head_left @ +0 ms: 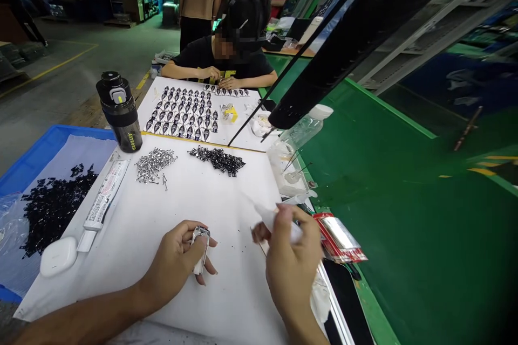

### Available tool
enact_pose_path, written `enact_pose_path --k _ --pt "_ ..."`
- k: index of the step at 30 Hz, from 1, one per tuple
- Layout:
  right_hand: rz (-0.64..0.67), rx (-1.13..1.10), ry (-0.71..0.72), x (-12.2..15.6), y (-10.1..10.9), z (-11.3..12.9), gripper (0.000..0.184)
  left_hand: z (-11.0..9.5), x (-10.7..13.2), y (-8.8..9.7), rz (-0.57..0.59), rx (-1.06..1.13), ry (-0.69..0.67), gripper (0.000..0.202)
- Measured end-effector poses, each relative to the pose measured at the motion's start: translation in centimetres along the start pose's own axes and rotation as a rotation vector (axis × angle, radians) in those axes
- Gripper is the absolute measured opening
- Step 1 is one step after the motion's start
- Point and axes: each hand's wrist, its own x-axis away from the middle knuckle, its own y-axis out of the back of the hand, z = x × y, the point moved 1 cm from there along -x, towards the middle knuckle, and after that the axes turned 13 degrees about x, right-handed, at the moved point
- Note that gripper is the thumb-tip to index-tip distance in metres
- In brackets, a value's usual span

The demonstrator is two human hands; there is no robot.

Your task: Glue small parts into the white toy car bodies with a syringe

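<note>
My left hand (178,261) is closed around a small silver-and-white part (200,245), held just above the white table sheet (182,210). My right hand (289,264) is closed on a crumpled piece of white tissue (269,215) near the sheet's right edge. A thin stick (263,248) lies under that hand. Beyond my hands lie a heap of small silver metal pieces (154,164) and a heap of small black pieces (218,159).
A white tube (103,199), a white earbud case (59,256) and a dark bottle (120,111) sit at left by a blue tray (32,156) with black parts (52,205). A red packet (338,237) lies right. A co-worker (226,48) sits behind rows of finished parts (184,113).
</note>
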Motion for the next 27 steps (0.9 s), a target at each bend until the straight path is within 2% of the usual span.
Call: enact_pose_path --k 3,5,7,10,13,15,17,19,21,22,23,25,27 --pt "0.254 0.225 0.066 -1.2 -1.3 -0.8 0.050 -0.1 0.0 0.0 -0.008 -0.012 -0.004 0.028" --pt "0.341 0.387 0.123 -1.4 -1.8 -1.2 0.047 -0.2 0.1 0.1 -0.016 -0.010 -0.014 0.028" --pt "0.375 0.445 0.145 -1.3 -2.1 -1.5 0.043 -0.3 0.1 0.2 -0.024 -0.008 -0.024 0.027" --pt "0.394 0.453 0.161 -0.7 -2.0 -1.8 0.046 -0.5 0.2 0.2 -0.045 -0.005 -0.035 0.025" --pt "0.368 0.461 0.172 0.8 -0.8 -1.7 0.064 -0.4 0.1 0.3 -0.064 -0.013 -0.036 0.025" --pt "0.269 0.441 0.204 1.7 1.0 -0.9 0.073 -0.4 0.0 0.5 -0.065 -0.028 -0.029 0.024" --pt "0.107 0.370 0.268 1.5 3.2 0.7 0.073 -0.3 -0.1 0.6 -0.060 -0.040 -0.024 0.024" --pt "-0.108 0.314 0.328 -0.5 5.2 2.4 0.063 -0.2 -0.1 0.8 -0.052 -0.044 -0.030 0.022" --pt "-0.344 0.417 0.328 -4.3 6.5 3.5 0.046 -0.1 -0.1 0.9 -0.044 -0.049 -0.042 0.021" --pt "-0.361 0.522 0.291 -6.6 6.6 3.6 0.037 -0.1 0.0 0.9 -0.040 -0.051 -0.049 0.020" --pt "-0.285 0.621 0.271 -8.9 6.5 3.4 0.035 -0.1 0.0 0.9 -0.035 -0.053 -0.055 0.020" --pt "-0.152 0.678 0.271 -12.9 5.6 2.2 0.031 0.0 0.1 0.8 -0.025 -0.055 -0.066 0.019" --pt "-0.064 0.707 0.294 -15.3 4.4 0.5 0.031 0.0 0.1 0.8 -0.013 -0.058 -0.074 0.019"
